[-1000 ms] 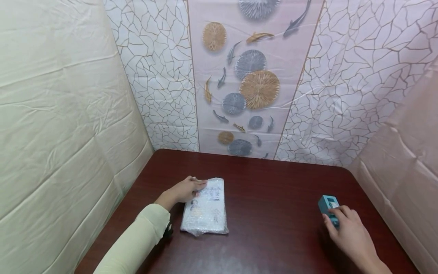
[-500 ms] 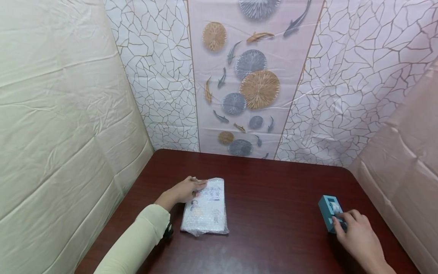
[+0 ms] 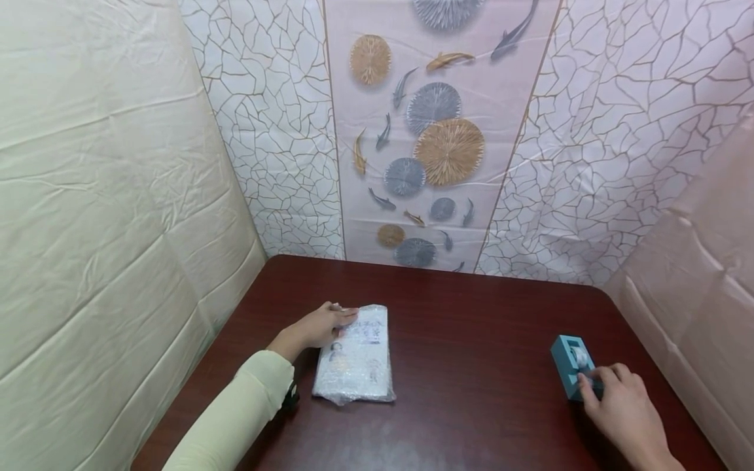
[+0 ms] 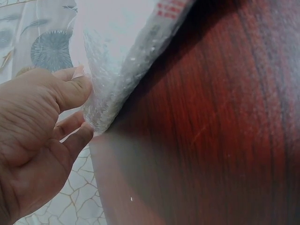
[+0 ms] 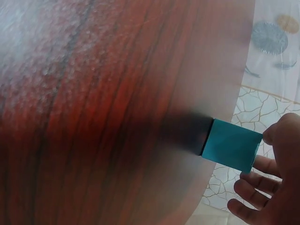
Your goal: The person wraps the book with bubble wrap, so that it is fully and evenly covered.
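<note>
A flat package in bubble wrap (image 3: 356, 366), with print showing through, lies left of centre on the table. My left hand (image 3: 321, 327) holds its far left edge; in the left wrist view the thumb (image 4: 75, 93) and fingertips meet the wrap. A blue-green tape dispenser (image 3: 567, 366) with a clear roll stands at the right. My right hand (image 3: 627, 409) is at its near end, thumb and index finger pinching there. In the right wrist view the dispenser's end face (image 5: 232, 145) shows beside the thumb, other fingers loosely curled. Whether tape is between the fingertips cannot be made out.
The dark red wooden table (image 3: 465, 366) spans the space between package and dispenser. Cloth hangings (image 3: 283, 131) stand behind it and along both sides. A black object (image 3: 290, 398) shows under the left sleeve.
My right hand has moved from over the dispenser's roll toward its near end, uncovering the roll. The left hand stays on the package. The head view has shifted slightly.
</note>
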{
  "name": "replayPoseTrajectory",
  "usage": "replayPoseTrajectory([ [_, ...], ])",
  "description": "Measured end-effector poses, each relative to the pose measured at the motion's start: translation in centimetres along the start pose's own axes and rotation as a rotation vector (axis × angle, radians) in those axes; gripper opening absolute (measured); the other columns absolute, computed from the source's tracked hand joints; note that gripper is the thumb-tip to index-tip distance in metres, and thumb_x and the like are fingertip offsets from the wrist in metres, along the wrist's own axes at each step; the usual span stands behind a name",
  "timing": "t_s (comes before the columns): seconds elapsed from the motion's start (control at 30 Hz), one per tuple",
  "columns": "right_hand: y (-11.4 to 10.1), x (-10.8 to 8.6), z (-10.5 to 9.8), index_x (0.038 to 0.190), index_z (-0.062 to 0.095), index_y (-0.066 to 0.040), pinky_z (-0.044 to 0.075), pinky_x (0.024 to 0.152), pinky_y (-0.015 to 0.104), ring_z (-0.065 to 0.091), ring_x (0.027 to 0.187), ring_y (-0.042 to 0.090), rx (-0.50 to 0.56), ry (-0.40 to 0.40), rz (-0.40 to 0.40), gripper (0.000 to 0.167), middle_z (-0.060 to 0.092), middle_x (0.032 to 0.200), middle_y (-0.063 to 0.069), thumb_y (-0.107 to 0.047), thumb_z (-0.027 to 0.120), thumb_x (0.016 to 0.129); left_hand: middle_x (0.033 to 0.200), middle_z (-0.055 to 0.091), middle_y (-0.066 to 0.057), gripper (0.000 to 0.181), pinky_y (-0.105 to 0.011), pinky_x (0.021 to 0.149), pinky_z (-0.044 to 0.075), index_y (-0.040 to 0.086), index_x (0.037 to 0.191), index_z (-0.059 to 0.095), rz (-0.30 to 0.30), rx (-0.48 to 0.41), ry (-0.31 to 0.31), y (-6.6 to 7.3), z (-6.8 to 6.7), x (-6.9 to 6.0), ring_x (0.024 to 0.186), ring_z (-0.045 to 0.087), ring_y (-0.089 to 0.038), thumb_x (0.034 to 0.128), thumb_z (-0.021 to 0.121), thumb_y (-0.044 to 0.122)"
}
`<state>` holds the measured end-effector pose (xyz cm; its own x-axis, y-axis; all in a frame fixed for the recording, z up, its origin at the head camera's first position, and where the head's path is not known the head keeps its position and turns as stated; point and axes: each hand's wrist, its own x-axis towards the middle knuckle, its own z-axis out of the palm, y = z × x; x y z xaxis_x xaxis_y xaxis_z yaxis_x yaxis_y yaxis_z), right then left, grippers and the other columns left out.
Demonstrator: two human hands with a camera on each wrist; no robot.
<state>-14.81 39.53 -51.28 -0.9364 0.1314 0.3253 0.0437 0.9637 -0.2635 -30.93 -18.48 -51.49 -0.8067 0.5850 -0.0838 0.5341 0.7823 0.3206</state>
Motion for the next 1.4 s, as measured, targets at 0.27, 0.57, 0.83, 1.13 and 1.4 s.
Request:
replayPoseTrajectory([
  [0.27, 0.1, 0.0, -0.4, 0.109, 0.068, 0.02, 0.051, 0.081, 0.067, 0.055, 0.101, 0.054, -0.016, -0.085, 0.094, 0.05, 0.059, 0.114, 0.041, -0.03, 0.072, 0.105, 0.176, 0.047, -0.003, 0.055, -0.058, 0.122, 0.047, 0.012, 0.166, 0.05, 0.01, 0.016, 0.004, 0.0, 0.0, 0.1, 0.158, 0.042, -0.045, 0.1124, 0.06, 0.006],
  [0.57, 0.2, 0.1, 0.0, 0.109, 0.068, 0.02, 0.05, 0.084, 0.068, 0.057, 0.101, 0.054, -0.003, -0.108, 0.121, 0.05, 0.059, 0.115, 0.042, -0.029, 0.067, 0.107, 0.174, 0.048, -0.006, 0.054, -0.06, 0.126, 0.043, 0.009, 0.165, 0.052, 0.022, 0.024, 0.009, -0.2, 0.1, 0.1, 0.158, 0.044, -0.046, 0.1113, 0.06, 0.004],
  [0.83, 0.9, 0.3, -0.1, 0.117, 0.066, 0.023, 0.051, 0.088, 0.07, 0.06, 0.106, 0.056, 0.073, -0.2, 0.161, 0.057, 0.059, 0.12, 0.044, -0.033, 0.056, 0.113, 0.176, 0.045, -0.001, 0.055, -0.057, 0.125, 0.045, 0.014, 0.167, 0.049, 0.061, -0.013, 0.03, -1.5, 0.8, 0.3, 0.159, 0.041, -0.043, 0.113, 0.059, 0.01],
  [1.13, 1.0, 0.5, 0.0, 0.122, 0.064, 0.021, 0.051, 0.092, 0.067, 0.059, 0.112, 0.052, 0.16, -0.215, 0.213, 0.054, 0.055, 0.124, 0.042, -0.032, 0.055, 0.115, 0.175, 0.047, -0.004, 0.055, -0.06, 0.124, 0.045, 0.012, 0.166, 0.05, 0.024, -0.005, 0.02, -0.6, 0.4, 0.2, 0.158, 0.042, -0.046, 0.1119, 0.06, 0.006],
  [1.4, 0.6, 0.6, 0.1, 0.128, 0.062, 0.02, 0.047, 0.099, 0.07, 0.05, 0.124, 0.054, 0.209, -0.226, 0.293, 0.053, 0.045, 0.135, 0.041, -0.031, 0.056, 0.115, 0.174, 0.048, -0.004, 0.055, -0.058, 0.123, 0.046, 0.012, 0.165, 0.052, 0.006, 0.003, 0.026, -0.4, 0.3, 0.2, 0.156, 0.045, -0.044, 0.1111, 0.062, 0.006],
])
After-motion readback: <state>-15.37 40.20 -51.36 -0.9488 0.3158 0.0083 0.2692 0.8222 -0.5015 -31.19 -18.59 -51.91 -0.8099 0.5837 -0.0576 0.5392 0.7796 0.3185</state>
